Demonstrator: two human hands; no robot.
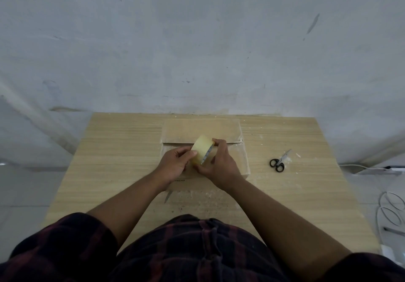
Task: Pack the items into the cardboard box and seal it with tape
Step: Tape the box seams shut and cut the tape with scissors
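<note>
A cardboard box (201,128) with its flaps folded down lies on the middle of the wooden table (114,150). Above the box's seam I hold a pale yellow roll of tape (200,148) on edge. My right hand (219,163) grips the roll from the right, fingers over its top and thumb under it. My left hand (175,163) holds the roll's left face, with its thumb pressed against the tape surface. Both hands hide the near middle of the box top.
Black-handled scissors (279,162) lie on the table to the right of the box. A white wall rises right behind the table's far edge. White cables (392,209) and a power strip (379,170) lie on the floor to the right.
</note>
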